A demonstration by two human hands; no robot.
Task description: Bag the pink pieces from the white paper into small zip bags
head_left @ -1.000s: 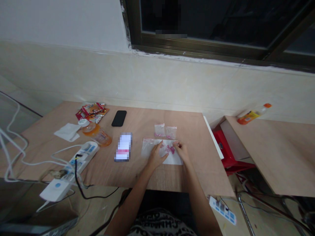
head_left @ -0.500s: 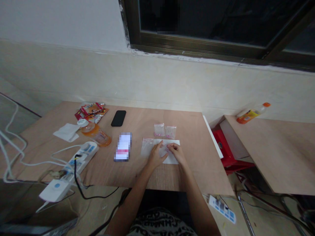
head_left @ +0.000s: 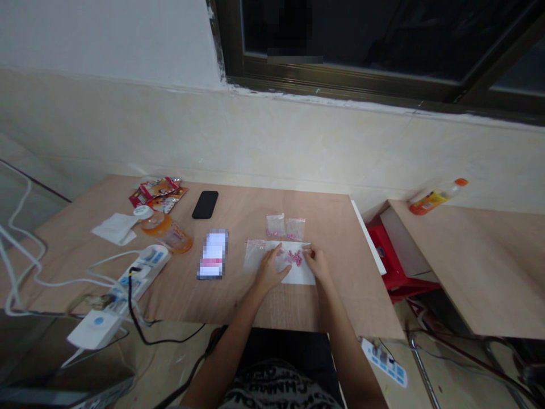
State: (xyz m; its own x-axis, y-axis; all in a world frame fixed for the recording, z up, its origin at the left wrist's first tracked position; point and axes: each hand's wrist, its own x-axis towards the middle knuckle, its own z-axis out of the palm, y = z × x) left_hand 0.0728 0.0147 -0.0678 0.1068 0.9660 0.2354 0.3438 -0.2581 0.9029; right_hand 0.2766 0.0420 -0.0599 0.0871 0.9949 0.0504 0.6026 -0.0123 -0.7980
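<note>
Between the left hand (head_left: 268, 274) and the right hand (head_left: 318, 264), as seen from the head camera, a small cluster of pink beads (head_left: 294, 258) is gathered on a white sheet (head_left: 300, 277). The left hand is laid on the sheet's left part, its thumb parted from its fingers; whether anything is gripped there cannot be told. The right hand is held at the sheet's right edge with its fingertips drawn together; whether anything is pinched cannot be made out. Just beyond the hands, two small clear bags (head_left: 275, 225) with pink bits inside are set side by side on the surface (head_left: 366, 292). Beside the left hand, a larger clear bag (head_left: 254, 254) is spread flat, partly under the sheet or against it. Farther left of that hand, a lit phone (head_left: 213, 254), a dark phone (head_left: 205, 204) and an orange-tinted bottle (head_left: 168, 232) are placed.
</note>
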